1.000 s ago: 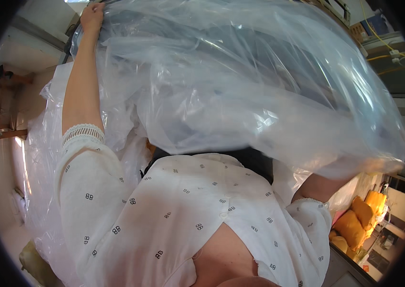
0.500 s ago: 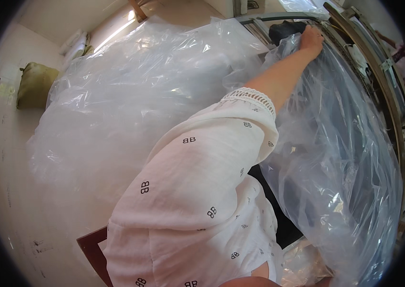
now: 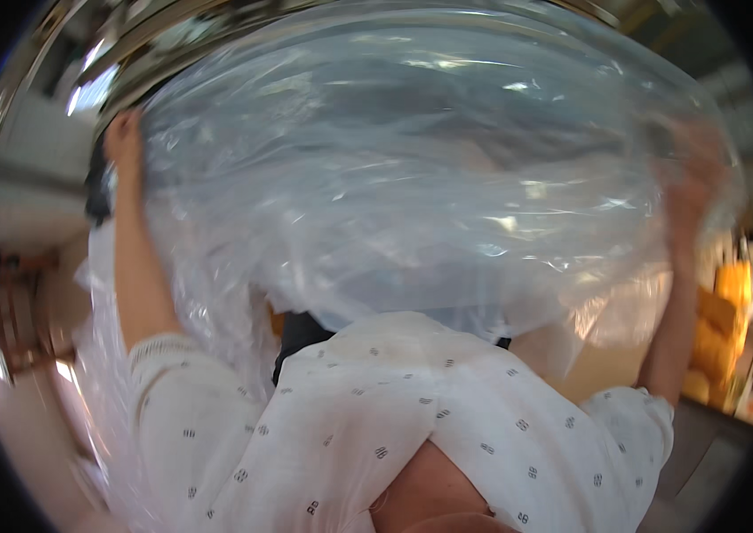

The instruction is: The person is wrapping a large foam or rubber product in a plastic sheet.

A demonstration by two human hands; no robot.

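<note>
A wide sheet of clear plastic film (image 3: 376,160) is spread in front of me, wrinkled and shiny. My left hand (image 3: 123,138) is closed on the film's left edge, with that arm stretched far out. Below this hand, a dark object (image 3: 97,182) shows beside the film; its kind is unclear. My right hand (image 3: 694,169) is raised at the film's right end, smeared by motion and partly veiled by the plastic, so its fingers cannot be made out. More loose film (image 3: 207,293) hangs down beside my left forearm.
Long frame rails (image 3: 150,40) run behind the film at the upper left. A brown wooden piece of furniture (image 3: 21,306) stands at the far left. Yellow-orange items (image 3: 723,320) are at the right, past my right forearm.
My view has swung round to the right, so the film now lies across in front of me. My left hand stays at its edge; my right hand has come into view at the other end.
</note>
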